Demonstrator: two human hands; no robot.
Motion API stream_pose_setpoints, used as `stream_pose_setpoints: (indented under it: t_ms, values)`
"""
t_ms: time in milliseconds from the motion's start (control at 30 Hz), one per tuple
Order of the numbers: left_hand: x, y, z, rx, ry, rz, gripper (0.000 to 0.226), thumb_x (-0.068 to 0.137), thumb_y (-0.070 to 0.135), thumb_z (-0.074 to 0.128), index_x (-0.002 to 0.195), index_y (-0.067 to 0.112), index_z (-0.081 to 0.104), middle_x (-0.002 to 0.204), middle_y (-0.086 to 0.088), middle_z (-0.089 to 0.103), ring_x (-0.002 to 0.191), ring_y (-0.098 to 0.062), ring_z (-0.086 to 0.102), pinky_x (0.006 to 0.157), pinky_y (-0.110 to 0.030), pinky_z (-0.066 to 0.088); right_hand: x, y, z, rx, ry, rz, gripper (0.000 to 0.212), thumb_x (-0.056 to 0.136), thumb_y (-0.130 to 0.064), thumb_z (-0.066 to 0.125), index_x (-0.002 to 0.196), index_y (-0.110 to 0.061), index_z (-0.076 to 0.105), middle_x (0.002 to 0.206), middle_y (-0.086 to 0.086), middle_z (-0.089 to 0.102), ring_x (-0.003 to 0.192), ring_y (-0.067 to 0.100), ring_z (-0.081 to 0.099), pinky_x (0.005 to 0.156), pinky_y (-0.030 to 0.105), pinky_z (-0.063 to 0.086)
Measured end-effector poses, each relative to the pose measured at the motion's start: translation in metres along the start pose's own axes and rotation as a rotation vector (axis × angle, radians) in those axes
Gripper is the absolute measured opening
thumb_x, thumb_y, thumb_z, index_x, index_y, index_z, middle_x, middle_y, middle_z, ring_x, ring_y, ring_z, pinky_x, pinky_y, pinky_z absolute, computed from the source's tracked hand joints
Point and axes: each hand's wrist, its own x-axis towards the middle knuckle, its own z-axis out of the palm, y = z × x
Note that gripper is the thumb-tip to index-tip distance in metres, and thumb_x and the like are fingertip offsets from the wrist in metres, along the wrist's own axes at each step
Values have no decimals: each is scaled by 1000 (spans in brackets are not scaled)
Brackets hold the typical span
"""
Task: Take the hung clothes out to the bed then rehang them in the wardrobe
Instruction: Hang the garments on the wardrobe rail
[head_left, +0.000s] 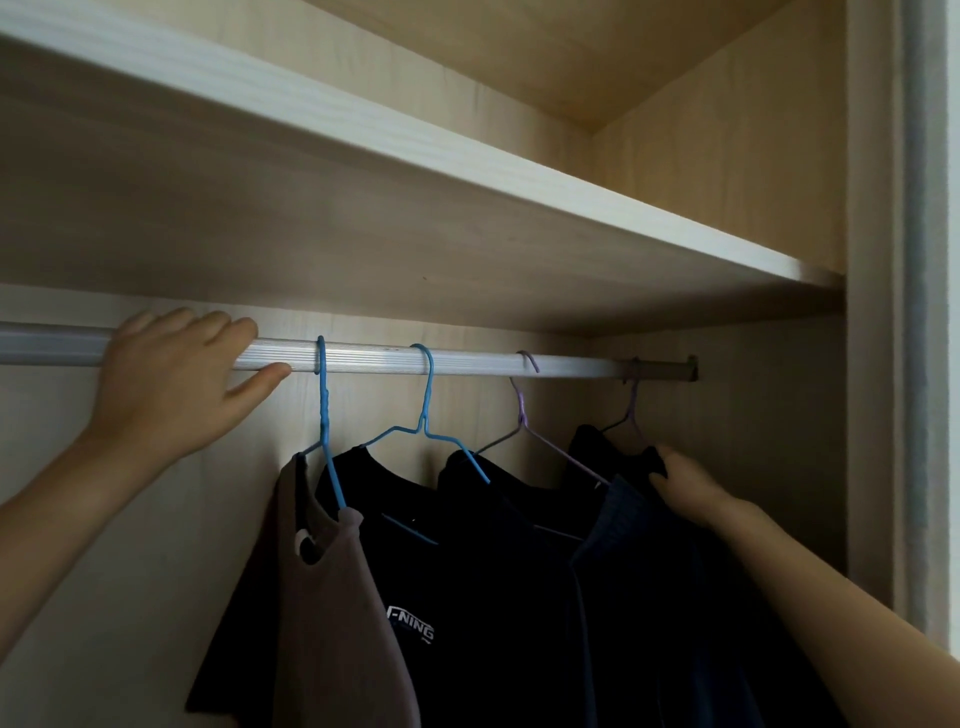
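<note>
Clothes (467, 597) on hangers (427, 395) inside wardrobe (727, 182) — left grip (171, 384) curled round rail (467, 361), right grip (691, 486) pinching rightmost shirt (592, 447).

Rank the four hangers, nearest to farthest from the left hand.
1. First blue hanger, with the brown shirt, beside the left hand.
2. Second blue hanger, next rightward.
3. Purple hanger, further right.
4. Last purple hanger, end of the rail, where the right hand grips a dark garment.

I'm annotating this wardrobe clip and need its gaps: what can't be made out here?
Head view:
Right hand: fingertips sunk into the rightmost dark garment, grip unclear.
Shirt logo: first letters covered by the brown top.
All hems: cut off by the bottom edge.
Rail: left end cut off by the frame edge.
</note>
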Motion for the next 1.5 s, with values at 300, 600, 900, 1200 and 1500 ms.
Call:
stream_pose_setpoints:
  t_ms: [300,600,900,1200,1500]
  values:
    - [0,-2,2,-39,-4,2,52,85,60,36,87,13,58,76,-10,62,72,-34,57,66,-39,33,-18,4,-9,58,-48,-199,56,95,-7,54,148,-11,35,148,6,42,135,21,40,110,20,23]
    - [-2,-1,0,-31,15,-15,50,85,58,39,85,12,59,74,-10,61,72,-35,57,67,-39,31,-22,1,-8,102,-90,-245,57,95,-9,55,148,-14,37,147,5,45,133,17,43,112,23,28]
    - [-3,-1,-5,-51,44,-7,46,86,55,43,85,13,60,72,-8,62,70,-32,56,65,-37,29,-16,3,-2,78,-47,-215,58,93,-5,57,147,-11,37,146,9,45,133,23,43,106,19,25]
    - [-4,0,-7,-51,10,2,48,87,56,43,88,12,61,74,-8,63,72,-33,57,66,-37,30,-24,-5,-8,125,-30,-163,53,91,-6,62,141,-7,45,138,12,54,126,26,51,94,16,32]
    - [-3,5,-18,-89,26,-35,46,86,54,46,89,11,60,83,-14,66,79,-36,59,69,-39,33,-120,-33,-38,251,348,-197,35,95,-18,56,129,-9,57,118,7,64,106,17,60,90,25,47]
